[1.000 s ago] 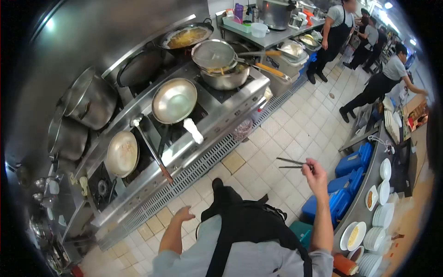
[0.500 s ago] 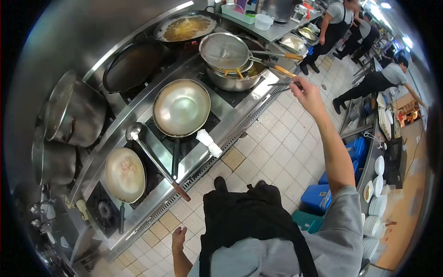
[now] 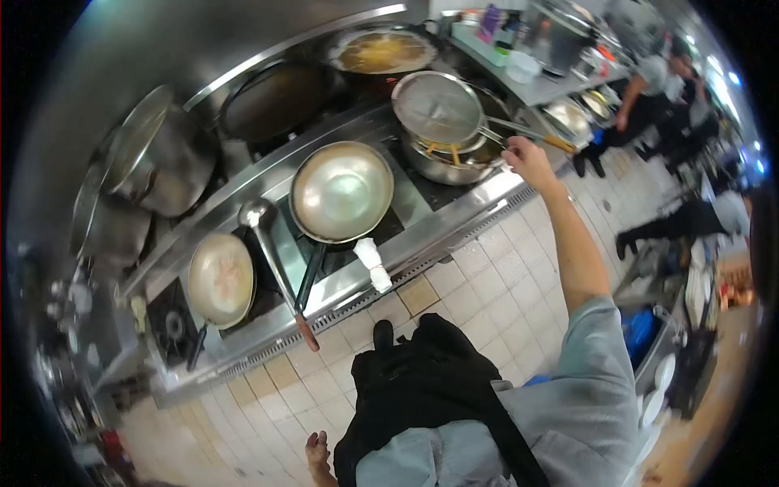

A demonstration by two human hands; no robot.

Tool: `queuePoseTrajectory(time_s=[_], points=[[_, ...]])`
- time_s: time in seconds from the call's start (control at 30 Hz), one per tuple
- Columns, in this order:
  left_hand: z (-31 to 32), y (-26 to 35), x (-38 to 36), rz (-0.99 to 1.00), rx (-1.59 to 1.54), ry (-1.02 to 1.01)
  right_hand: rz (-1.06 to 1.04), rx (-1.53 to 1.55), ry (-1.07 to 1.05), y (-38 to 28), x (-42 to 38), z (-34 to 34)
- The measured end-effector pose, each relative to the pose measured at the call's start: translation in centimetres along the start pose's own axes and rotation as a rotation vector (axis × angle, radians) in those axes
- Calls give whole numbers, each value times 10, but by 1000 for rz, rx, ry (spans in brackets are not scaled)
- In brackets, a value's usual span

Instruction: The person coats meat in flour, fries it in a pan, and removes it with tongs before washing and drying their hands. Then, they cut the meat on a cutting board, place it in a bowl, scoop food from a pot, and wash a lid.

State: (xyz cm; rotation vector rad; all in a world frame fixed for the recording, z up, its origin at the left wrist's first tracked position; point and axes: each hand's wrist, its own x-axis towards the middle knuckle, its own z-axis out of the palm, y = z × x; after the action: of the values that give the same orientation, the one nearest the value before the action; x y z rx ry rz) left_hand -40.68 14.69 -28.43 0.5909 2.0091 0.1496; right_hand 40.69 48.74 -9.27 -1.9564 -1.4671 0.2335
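Observation:
My right hand (image 3: 531, 165) is closed around a utensil handle at the steel pot (image 3: 445, 165); the wooden part of that handle is mostly hidden by my fingers. A round mesh strainer (image 3: 436, 105) rests over the pot, with a second, wood-ended handle (image 3: 560, 144) passing just beyond my hand. Which handle belongs to which piece is hard to make out. My left hand (image 3: 319, 451) hangs low beside the black apron (image 3: 430, 381), fingers loosely curled and apart, holding nothing.
On the stove stand a bare frying pan (image 3: 342, 191) and a smaller pan (image 3: 221, 280) with pale bits in it. A ladle (image 3: 272, 256) lies between them, near a white cloth (image 3: 372, 265). Behind, a wok (image 3: 383, 53) holds yellow liquid. Other people (image 3: 649, 89) stand right.
My right hand has moved in toward the pot and closed on the handle it hovered near. The view has shifted, and my left hand has dropped lower.

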Motion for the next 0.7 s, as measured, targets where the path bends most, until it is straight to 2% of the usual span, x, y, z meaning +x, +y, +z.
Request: queuePoseTrajectory(time_s=[0.07, 0.1, 0.13, 0.17, 0.2, 0.23, 0.3, 0.33, 0.37, 0.43, 0.47, 0.5, 0.57, 0.7], points=[[26, -53, -16, 53, -32, 5, -1, 22, 9, 7, 9, 2], [46, -108, -14, -28, -113, 2, -32, -19, 9, -5, 11, -2], [62, -194, 17, 56, 104, 30, 54, 149, -55, -18, 3, -2], [65, -115, -75, -6, 32, 56, 4, 420, -3, 22, 7, 17], [73, -97, -107, -69, 37, 62, 80, 405, -40, 31, 5, 16], [81, -92, -133, -100, -3, 93, -9, 535, -35, 69, 0, 24], [97, -87, -156, -163, -133, 94, 87, 493, 7, 42, -40, 28], [109, -117, -143, -208, -107, 86, 87, 480, -5, 43, -61, 33], [114, -120, -146, -216, -130, 99, 86, 464, -18, 47, -82, 42], [115, -102, -158, -234, -111, 69, 146, 580, -8, 51, -130, 69], [111, -90, -166, -256, -169, 47, 95, 485, -72, 59, -150, 80], [109, -88, -166, -268, -208, 70, 144, 650, -50, 33, -175, 94], [104, -91, -160, -218, -145, 69, 330, 800, -169, 14, -219, 117], [82, -116, -148, -184, -228, 97, 415, 812, -691, -42, -291, 168]])
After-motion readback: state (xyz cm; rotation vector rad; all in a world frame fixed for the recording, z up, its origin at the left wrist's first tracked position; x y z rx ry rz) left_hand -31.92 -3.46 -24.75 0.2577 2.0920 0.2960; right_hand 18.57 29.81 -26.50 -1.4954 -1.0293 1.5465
